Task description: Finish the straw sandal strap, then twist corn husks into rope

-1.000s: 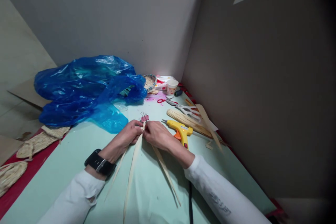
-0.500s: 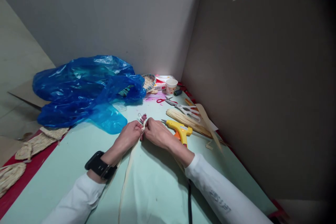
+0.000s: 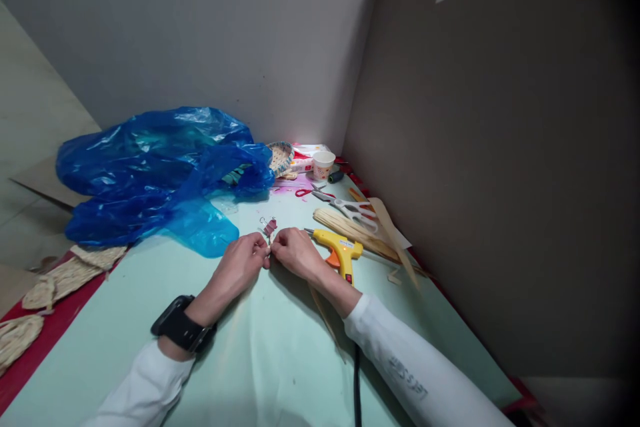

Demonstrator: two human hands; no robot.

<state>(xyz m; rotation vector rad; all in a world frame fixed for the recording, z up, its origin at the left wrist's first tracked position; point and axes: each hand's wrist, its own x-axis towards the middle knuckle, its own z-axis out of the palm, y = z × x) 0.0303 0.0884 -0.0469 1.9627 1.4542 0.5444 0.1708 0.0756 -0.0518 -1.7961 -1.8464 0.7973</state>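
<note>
Side by side at mid-table, my left hand (image 3: pixel 243 259) and my right hand (image 3: pixel 297 252) have their fingers closed in a pinch on pale straw strands (image 3: pixel 271 241). A pinkish binder clip (image 3: pixel 270 227) with wire handles sits just beyond the fingertips, at the far end of the strands. One loose strand (image 3: pixel 326 321) trails from under my right hand toward me. Fingers hide most of the short length between the two hands. Just right of my right hand lies a yellow glue gun (image 3: pixel 341 251) with an orange trigger.
A crumpled blue plastic bag (image 3: pixel 165 173) covers the back left. White-handled scissors (image 3: pixel 357 210), a straw bundle (image 3: pixel 350 230), a paper cup (image 3: pixel 323 165) and a small woven basket (image 3: pixel 281 158) stand or lie at the back right. Braided straw pieces (image 3: pixel 65 283) rest along the left edge. Walls close off the far and right sides.
The long strand that hung toward me between my forearms is gone from there, and one now shows below my right forearm. My fingers have shifted slightly; the view has moved a little.
</note>
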